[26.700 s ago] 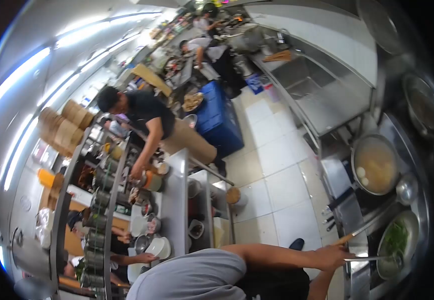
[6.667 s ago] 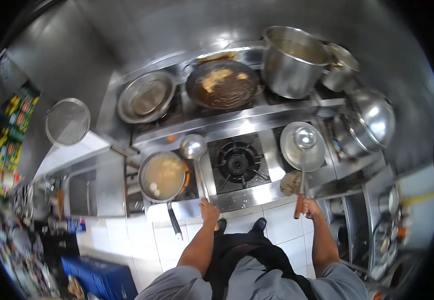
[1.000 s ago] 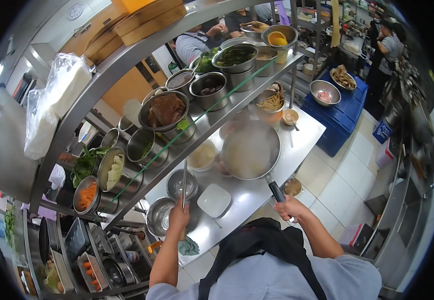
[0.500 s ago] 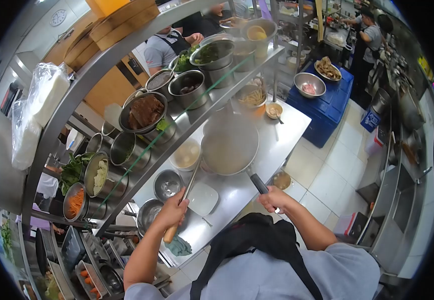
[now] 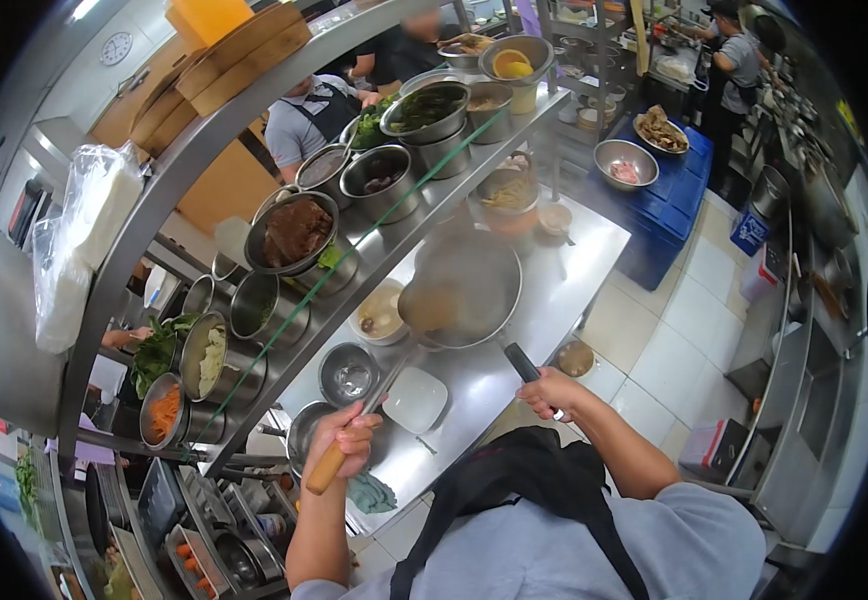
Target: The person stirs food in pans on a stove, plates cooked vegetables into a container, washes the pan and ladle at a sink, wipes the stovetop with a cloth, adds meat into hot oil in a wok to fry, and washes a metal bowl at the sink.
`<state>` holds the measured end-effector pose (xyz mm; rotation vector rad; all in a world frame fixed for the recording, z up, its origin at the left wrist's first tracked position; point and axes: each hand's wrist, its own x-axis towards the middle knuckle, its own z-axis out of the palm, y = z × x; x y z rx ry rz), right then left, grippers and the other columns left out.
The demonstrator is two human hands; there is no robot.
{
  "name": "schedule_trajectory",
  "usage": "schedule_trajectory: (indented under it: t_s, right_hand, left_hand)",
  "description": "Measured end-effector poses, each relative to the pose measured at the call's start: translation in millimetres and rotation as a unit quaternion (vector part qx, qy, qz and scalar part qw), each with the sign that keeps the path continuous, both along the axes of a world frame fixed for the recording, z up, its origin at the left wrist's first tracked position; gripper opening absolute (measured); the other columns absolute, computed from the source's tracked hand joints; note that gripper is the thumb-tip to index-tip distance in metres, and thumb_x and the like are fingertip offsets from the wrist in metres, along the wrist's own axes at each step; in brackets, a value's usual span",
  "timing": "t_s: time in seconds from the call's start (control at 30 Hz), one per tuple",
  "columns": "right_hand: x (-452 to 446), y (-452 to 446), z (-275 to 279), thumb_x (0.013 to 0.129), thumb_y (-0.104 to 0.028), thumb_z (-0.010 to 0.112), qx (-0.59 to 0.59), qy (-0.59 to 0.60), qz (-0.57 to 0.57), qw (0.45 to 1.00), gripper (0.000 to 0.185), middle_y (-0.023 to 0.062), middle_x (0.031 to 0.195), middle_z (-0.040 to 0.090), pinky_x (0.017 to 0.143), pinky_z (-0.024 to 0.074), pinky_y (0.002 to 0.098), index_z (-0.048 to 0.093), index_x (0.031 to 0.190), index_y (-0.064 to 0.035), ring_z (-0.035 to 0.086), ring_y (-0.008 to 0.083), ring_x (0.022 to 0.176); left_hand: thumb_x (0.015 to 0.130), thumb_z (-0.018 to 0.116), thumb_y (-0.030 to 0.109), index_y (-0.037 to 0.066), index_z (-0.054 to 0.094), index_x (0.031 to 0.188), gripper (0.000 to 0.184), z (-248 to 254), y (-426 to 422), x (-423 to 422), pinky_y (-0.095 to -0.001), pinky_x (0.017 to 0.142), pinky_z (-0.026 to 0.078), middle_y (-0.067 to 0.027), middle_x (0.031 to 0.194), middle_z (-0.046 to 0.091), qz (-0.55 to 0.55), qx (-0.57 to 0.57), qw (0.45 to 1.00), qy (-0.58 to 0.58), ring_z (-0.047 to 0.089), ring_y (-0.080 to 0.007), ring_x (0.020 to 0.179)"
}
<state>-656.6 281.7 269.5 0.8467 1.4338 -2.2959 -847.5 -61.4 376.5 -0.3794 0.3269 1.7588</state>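
Note:
My left hand is closed around the wooden grip of a long metal-shafted cooking tool. Its far end reaches the near left edge of the wok, where steam blurs its head. In my right hand is the black handle of the wok, held over the steel table. Brownish food shows through the steam at the wok's left side. Right beside that edge stands a round bowl with light brown contents and a small dark piece. A white square dish lies between my hands.
Metal bowls and a green cloth sit on the table's left. Above runs a steel shelf with several ingredient pots. A blue chest with two bowls stands beyond the table's right end. Co-workers are behind the shelf.
My left hand has shifted slightly left with the tool, its shaft now lying lower. More brown shows at the wok's left side and in the bowl. The right hand keeps its hold.

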Motion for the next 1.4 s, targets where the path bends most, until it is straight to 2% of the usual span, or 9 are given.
schedule_trajectory:
  t_s: [0.23,0.33,0.53,0.7,0.8,0.93,1.03,1.2,1.4]
  right_hand:
    - [-0.2,6.4,-11.3,0.086,-0.010,0.066,-0.018,-0.003,0.002,1.000,0.030,-0.0022,0.055,0.039,0.036,0.0264,0.0288,0.039,0.074,-0.0117,0.037,0.0101,0.038]
    - [2.8,6.9,-8.1,0.086,-0.009,0.066,-0.013,0.008,0.002,1.000,0.031,-0.0020,0.054,0.038,0.037,0.0266,0.0289,0.038,0.072,-0.0120,0.037,0.0103,0.038]
    - [7.5,9.8,-4.4,0.086,-0.008,0.067,-0.015,0.010,-0.004,1.000,0.032,-0.0021,0.054,0.038,0.037,0.0273,0.0290,0.038,0.071,-0.0120,0.037,0.0103,0.038]
    - [10.8,11.8,-7.1,0.088,-0.005,0.066,-0.020,0.001,-0.013,1.000,0.026,-0.0032,0.058,0.039,0.036,0.0270,0.0265,0.042,0.082,-0.0116,0.035,0.0076,0.040]
    - [11.1,10.7,-4.2,0.087,-0.004,0.066,-0.011,-0.001,-0.019,1.000,0.024,-0.0027,0.059,0.040,0.035,0.0281,0.0257,0.043,0.085,-0.0104,0.036,0.0068,0.041]
    - [13.4,9.0,0.7,0.084,-0.005,0.069,0.015,0.004,-0.024,1.000,0.025,-0.0007,0.059,0.042,0.035,0.0315,0.0266,0.044,0.083,-0.0068,0.038,0.0080,0.039]
    - [15.2,9.0,-8.9,0.082,-0.006,0.069,0.032,0.013,-0.007,0.999,0.024,0.0000,0.059,0.043,0.034,0.0323,0.0269,0.045,0.085,-0.0053,0.040,0.0084,0.039]
    - [10.8,2.5,-3.1,0.082,-0.008,0.070,0.017,0.004,-0.008,1.000,0.026,0.0003,0.060,0.043,0.034,0.0325,0.0273,0.044,0.086,-0.0054,0.040,0.0088,0.038]
    - [1.5,-6.3,-2.4,0.082,-0.006,0.070,0.017,-0.005,-0.015,1.000,0.027,0.0001,0.060,0.043,0.034,0.0332,0.0269,0.043,0.086,-0.0064,0.040,0.0087,0.039]
  left_hand:
    - [0.105,0.048,0.019,0.001,0.044,0.099,0.019,3.6,-23.0,-36.9,-0.0202,0.043,0.046,-0.0040,0.081,0.047,0.029,-0.059,0.996,0.065,0.049,-0.0038,0.051]
    - [0.106,0.046,0.021,-0.001,0.046,0.126,0.030,-41.2,-40.3,-67.5,-0.0225,0.042,0.046,-0.0051,0.080,0.049,0.037,-0.104,0.987,0.113,0.048,-0.0057,0.051]
    - [0.102,0.056,0.021,0.015,0.046,0.101,0.012,-88.3,-41.2,-71.1,-0.0202,0.044,0.040,-0.0016,0.077,0.052,0.037,-0.259,0.926,0.272,0.044,-0.0040,0.052]
    - [0.102,0.055,0.021,0.014,0.047,0.124,0.024,-125.6,-45.2,-57.2,-0.0220,0.044,0.041,-0.0009,0.074,0.050,0.026,-0.325,0.873,0.362,0.045,-0.0065,0.051]
    - [0.101,0.054,0.020,0.011,0.041,0.146,0.047,-156.2,-59.1,-43.6,-0.0306,0.054,0.052,-0.0078,0.085,0.062,-0.033,-0.389,0.776,0.495,0.058,-0.0167,0.058]
    - [0.098,0.057,0.018,0.010,0.033,0.155,0.062,-154.6,-66.0,-23.3,-0.0316,0.051,0.051,-0.0107,0.092,0.067,0.003,-0.447,0.234,0.863,0.063,-0.0152,0.058]
    - [0.099,0.057,0.011,0.019,0.034,0.156,0.062,-91.8,-50.6,-0.1,-0.0266,0.044,0.042,-0.0013,0.074,0.056,-0.091,-0.434,0.552,0.706,0.049,-0.0081,0.050]
    - [0.097,0.059,0.017,0.013,0.038,0.154,0.061,-43.2,-10.2,24.6,-0.0271,0.046,0.044,-0.0017,0.071,0.055,-0.177,-0.410,0.574,0.686,0.049,-0.0086,0.052]
    - [0.102,0.051,0.018,0.010,0.032,0.154,0.055,-26.9,-10.2,25.8,-0.0239,0.040,0.040,-0.0014,0.076,0.048,-0.130,-0.284,0.864,0.395,0.045,-0.0066,0.048]
